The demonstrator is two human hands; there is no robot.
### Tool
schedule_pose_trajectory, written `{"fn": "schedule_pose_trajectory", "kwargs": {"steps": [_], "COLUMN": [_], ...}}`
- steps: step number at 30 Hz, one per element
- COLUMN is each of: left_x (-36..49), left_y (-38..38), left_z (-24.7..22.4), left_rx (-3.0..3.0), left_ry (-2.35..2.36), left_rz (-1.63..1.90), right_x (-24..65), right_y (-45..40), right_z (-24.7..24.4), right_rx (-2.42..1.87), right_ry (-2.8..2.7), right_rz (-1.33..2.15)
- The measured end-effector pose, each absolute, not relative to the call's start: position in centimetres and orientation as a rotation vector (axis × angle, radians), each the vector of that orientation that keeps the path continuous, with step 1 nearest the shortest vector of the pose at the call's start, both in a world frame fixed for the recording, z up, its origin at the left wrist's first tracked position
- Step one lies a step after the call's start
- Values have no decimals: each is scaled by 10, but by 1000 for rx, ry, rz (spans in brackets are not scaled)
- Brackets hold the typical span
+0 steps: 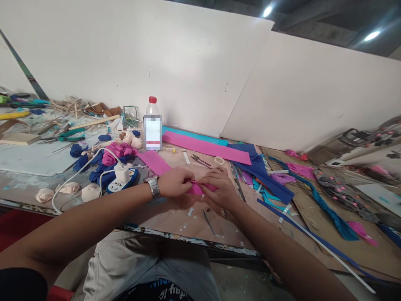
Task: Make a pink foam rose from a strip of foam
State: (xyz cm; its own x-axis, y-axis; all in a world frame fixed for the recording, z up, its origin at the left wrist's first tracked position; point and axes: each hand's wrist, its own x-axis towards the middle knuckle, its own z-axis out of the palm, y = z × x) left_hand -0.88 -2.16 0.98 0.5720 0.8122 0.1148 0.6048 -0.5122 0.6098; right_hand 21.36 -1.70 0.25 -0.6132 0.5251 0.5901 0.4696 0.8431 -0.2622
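Note:
My left hand (pixel 176 181), with a metal-banded watch (pixel 153 185) on its wrist, pinches a pink crepe paper strip (pixel 196 189) over the table's front part. Close on its right, my right hand (pixel 222 188) has its fingers bent over the same strip. Between the two hands the paper looks folded or gathered, though the fingers hide much of it. A flat pink length (pixel 155 162) shows behind my left hand; whether it joins the held piece is hidden. Beyond my right hand lie thread snips (pixel 201 161) and a small tape roll (pixel 219 160).
Behind the hands are a wide pink strip (pixel 206 148) and a red-capped bottle (pixel 153 125). To the left sit a power strip (pixel 120 179) with a looping white cable, rolled pink rosettes (pixel 117 154) and pliers (pixel 72 134). Blue paper (pixel 266 171) spreads rightward. A wall (pixel 188 62) closes the back.

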Motion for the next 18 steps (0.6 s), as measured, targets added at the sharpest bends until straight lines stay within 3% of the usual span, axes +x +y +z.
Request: {"fn": "schedule_pose_trajectory", "kwargs": {"steps": [18], "left_x": [-8], "left_y": [-20], "left_z": [6], "left_rx": [2199], "left_ry": [1082], "left_rz": [634], "right_x": [214], "right_y": [-19], "right_z": [2], "right_rx": [-787], "right_ry": [-2335], "right_rz": [68]}}
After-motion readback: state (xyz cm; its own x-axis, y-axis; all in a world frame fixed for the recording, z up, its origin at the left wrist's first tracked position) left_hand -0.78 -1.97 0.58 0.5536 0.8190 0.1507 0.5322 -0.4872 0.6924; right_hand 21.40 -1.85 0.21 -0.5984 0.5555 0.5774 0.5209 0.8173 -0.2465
